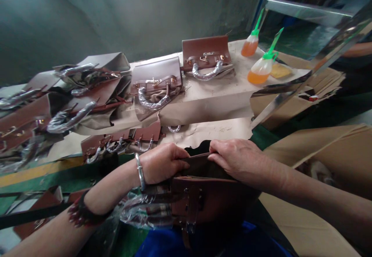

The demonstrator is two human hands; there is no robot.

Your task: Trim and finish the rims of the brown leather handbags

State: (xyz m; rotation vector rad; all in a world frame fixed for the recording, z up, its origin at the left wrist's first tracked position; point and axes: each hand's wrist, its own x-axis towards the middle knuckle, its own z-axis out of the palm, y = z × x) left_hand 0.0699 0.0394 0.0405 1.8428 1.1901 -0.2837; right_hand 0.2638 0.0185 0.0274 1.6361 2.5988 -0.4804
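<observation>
A dark reddish-brown handbag (215, 201) rests on my lap, turned sideways, its plastic-wrapped handles (148, 210) pointing left. My left hand (164, 162), with a silver bangle at the wrist, pinches the bag's upper edge on the left. On the right part of the same edge, my right hand (236, 158) grips with thumb and fingers. Between the two hands the bag's dark inside partly shows. The lower side of the bag is in shadow.
Ahead, a paper-covered table (209, 90) carries several brown handbags (157, 79) and two bottles of orange liquid (258, 71) with green spouts. More bags (148, 133) lie on a lower shelf. A metal frame (308, 11) and cardboard (322, 148) stand at the right.
</observation>
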